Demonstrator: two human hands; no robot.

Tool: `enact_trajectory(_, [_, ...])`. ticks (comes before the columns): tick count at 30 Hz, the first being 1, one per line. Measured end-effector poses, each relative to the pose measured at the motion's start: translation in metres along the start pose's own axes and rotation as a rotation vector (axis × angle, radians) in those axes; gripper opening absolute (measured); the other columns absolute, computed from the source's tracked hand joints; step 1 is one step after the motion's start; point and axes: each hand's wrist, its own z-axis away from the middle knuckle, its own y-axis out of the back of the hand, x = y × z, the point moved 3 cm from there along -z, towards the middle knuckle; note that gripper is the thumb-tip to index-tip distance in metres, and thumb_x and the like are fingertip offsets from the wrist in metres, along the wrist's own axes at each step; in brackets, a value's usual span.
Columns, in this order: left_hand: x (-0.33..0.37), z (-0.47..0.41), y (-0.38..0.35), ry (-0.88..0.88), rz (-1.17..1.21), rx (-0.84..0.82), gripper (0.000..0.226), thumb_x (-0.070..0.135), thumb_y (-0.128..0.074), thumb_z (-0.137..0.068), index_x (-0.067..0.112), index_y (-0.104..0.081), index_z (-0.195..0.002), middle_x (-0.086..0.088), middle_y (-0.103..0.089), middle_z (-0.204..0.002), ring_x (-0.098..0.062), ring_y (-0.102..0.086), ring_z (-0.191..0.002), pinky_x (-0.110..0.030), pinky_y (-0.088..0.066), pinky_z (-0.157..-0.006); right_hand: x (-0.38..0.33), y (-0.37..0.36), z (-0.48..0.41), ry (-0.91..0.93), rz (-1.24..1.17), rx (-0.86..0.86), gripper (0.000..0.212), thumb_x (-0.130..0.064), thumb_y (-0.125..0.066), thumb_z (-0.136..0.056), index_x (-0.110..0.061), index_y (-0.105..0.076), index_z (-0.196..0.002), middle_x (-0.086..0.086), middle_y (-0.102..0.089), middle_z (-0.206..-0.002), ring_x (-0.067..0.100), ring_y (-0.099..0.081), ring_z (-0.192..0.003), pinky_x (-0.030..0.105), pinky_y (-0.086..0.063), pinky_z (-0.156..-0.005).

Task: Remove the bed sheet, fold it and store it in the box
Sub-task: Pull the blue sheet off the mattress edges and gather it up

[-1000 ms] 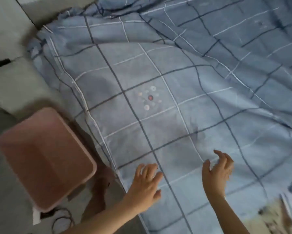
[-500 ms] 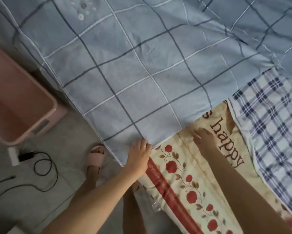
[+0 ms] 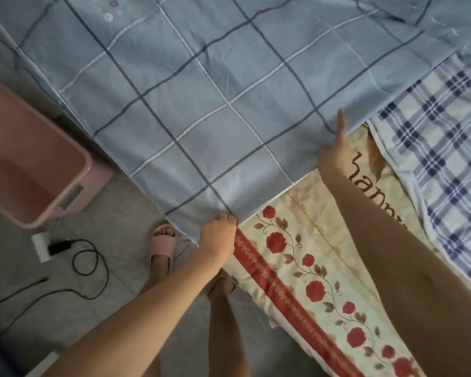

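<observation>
The blue checked bed sheet point(image 3: 228, 91) lies spread over the bed, its front edge running diagonally from lower left to upper right. My left hand point(image 3: 218, 232) grips that edge near the sheet's lower corner, fingers curled round the fabric. My right hand point(image 3: 335, 151) holds the same edge further right, with one finger stretched on top of the sheet and the others hidden under it. The pink box point(image 3: 88, 161) stands open on the floor at the left, beside the bed.
Below the sheet's edge a cream cover with red roses point(image 3: 296, 268) and a blue plaid cloth point(image 3: 441, 159) lie on the bed. A power strip with a black cable point(image 3: 65, 247) lies on the grey floor. My foot in a pink slipper point(image 3: 162, 238) stands by the bed.
My hands went from the top of the sheet down to its front edge. The left hand closed on the edge, and the right hand moved up and took hold further right.
</observation>
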Motion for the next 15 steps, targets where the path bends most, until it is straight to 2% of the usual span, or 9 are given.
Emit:
enact_trajectory(2, [0.013, 0.009, -0.005, -0.008, -0.008, -0.019, 0.023, 0.004, -0.048, -0.091, 0.009, -0.055, -0.113, -0.006, -0.061, -0.108, -0.022, -0.066, -0.091, -0.031, -0.052, -0.070, 0.007, 0.008, 0.007, 0.094, 0.315, -0.135, 0.069, -0.002, -0.034, -0.093, -0.038, -0.017, -0.149, 0.009, -0.049, -0.123, 0.023, -0.055, -0.079, 0.035, -0.047, -0.068])
enact_trajectory(3, [0.021, 0.014, -0.008, -0.019, -0.005, -0.029, 0.022, 0.006, -0.049, -0.092, 0.009, -0.055, -0.112, -0.006, -0.061, -0.107, -0.022, -0.066, -0.091, -0.031, -0.053, -0.071, 0.019, 0.013, 0.006, 0.095, 0.431, -0.168, 0.067, -0.005, -0.036, -0.094, -0.037, -0.017, -0.149, 0.012, -0.050, -0.124, 0.031, -0.057, -0.090, 0.037, -0.045, -0.071])
enact_trajectory(5, [0.043, 0.025, -0.014, -0.049, 0.035, -0.050, 0.020, 0.011, -0.054, -0.091, 0.011, -0.056, -0.110, -0.005, -0.061, -0.105, -0.021, -0.065, -0.091, -0.029, -0.052, -0.073, 0.040, 0.028, 0.009, 0.101, 0.606, -0.189, 0.069, -0.009, -0.042, -0.092, -0.034, -0.015, -0.150, 0.016, -0.051, -0.127, 0.036, -0.057, -0.099, 0.035, -0.041, -0.069])
enact_trajectory(7, [0.074, 0.038, -0.024, -0.096, 0.094, -0.083, 0.019, 0.012, -0.056, -0.090, 0.012, -0.056, -0.108, -0.005, -0.062, -0.105, -0.021, -0.064, -0.092, -0.029, -0.050, -0.075, 0.063, 0.045, 0.015, 0.084, 0.676, -0.171, 0.071, -0.009, -0.044, -0.088, -0.029, -0.017, -0.150, 0.018, -0.054, -0.121, 0.038, -0.057, -0.098, 0.037, -0.042, -0.067])
enact_trajectory(10, [0.128, 0.057, -0.046, -0.164, 0.095, -0.139, 0.021, 0.005, -0.050, -0.091, 0.010, -0.057, -0.110, -0.007, -0.062, -0.106, -0.022, -0.064, -0.094, -0.030, -0.051, -0.076, 0.103, 0.078, 0.026, -0.013, 0.709, -0.170, 0.067, -0.008, -0.038, -0.092, -0.027, -0.013, -0.151, 0.021, -0.057, -0.113, 0.037, -0.058, -0.091, 0.038, -0.042, -0.066])
enact_trajectory(15, [0.201, 0.081, -0.085, -0.237, 0.088, -0.210, 0.021, 0.008, -0.050, -0.094, 0.009, -0.057, -0.114, -0.007, -0.062, -0.109, -0.020, -0.062, -0.097, -0.028, -0.050, -0.076, 0.166, 0.125, 0.047, -0.077, 0.756, -0.145, 0.068, -0.006, -0.039, -0.094, -0.027, -0.009, -0.151, 0.021, -0.056, -0.116, 0.037, -0.058, -0.094, 0.038, -0.040, -0.064])
